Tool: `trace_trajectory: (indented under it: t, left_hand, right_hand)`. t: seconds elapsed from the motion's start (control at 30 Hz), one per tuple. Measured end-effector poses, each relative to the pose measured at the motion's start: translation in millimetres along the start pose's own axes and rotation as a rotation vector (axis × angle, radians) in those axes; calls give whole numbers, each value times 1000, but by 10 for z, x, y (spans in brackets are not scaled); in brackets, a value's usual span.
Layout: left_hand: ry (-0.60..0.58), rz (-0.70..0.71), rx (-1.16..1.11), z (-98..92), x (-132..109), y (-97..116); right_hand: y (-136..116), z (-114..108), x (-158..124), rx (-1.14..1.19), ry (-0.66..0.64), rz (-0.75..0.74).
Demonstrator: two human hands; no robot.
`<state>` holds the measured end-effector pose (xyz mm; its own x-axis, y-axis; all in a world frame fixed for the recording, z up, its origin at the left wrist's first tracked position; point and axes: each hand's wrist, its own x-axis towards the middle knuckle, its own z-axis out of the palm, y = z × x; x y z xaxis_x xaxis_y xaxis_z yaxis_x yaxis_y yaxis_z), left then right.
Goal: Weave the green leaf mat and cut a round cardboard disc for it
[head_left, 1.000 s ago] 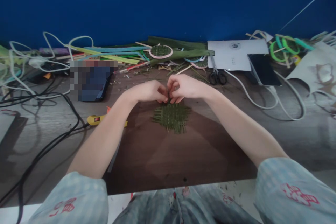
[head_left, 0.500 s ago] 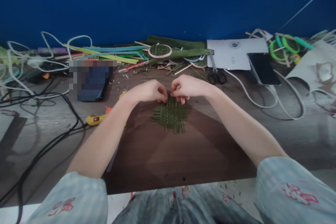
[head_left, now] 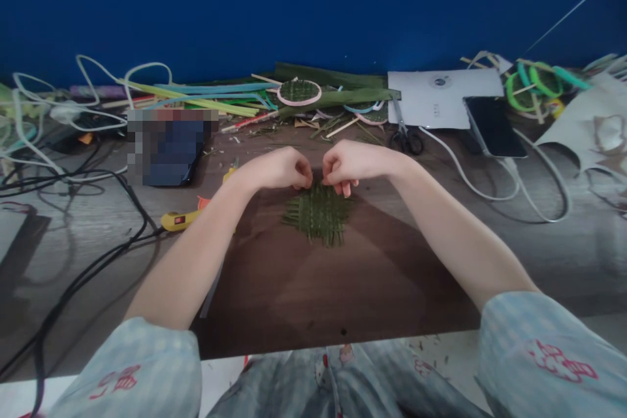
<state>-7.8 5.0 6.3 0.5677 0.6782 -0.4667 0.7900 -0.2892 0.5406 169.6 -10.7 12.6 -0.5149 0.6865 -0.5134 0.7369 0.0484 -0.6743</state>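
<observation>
A small mat woven from green leaf strips (head_left: pixel 319 215) lies on the brown table (head_left: pixel 304 287) in front of me. My left hand (head_left: pixel 280 169) rests at the mat's far left edge, fingers curled in a pinch on its strips. My right hand (head_left: pixel 350 164) sits at the far right edge, fingers also curled down and pressing on the weave. The two hands are a few centimetres apart.
Behind the hands lie loose green leaf strips (head_left: pixel 337 99), a round woven piece in a pink ring (head_left: pixel 299 91), scissors (head_left: pixel 404 137), a white device (head_left: pixel 441 99) and a phone (head_left: pixel 494 127) with a white cable. A yellow tool (head_left: pixel 180 219) and black cables (head_left: pixel 88 261) lie left.
My hands, which touched over the mat's far edge a second ago, have drawn apart sideways. The mat stays in place.
</observation>
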Motion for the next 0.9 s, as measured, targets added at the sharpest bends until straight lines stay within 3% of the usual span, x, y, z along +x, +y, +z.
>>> trace_trajectory:
  t: [0.27, 0.9]
  left_hand:
    - [3, -20, 21, -5, -1, 5]
    - [33, -1, 64, 43, -13, 53]
  right_hand:
    - [-11, -18, -30, -62, -107, 22]
    - [-43, 103, 29, -171, -39, 12]
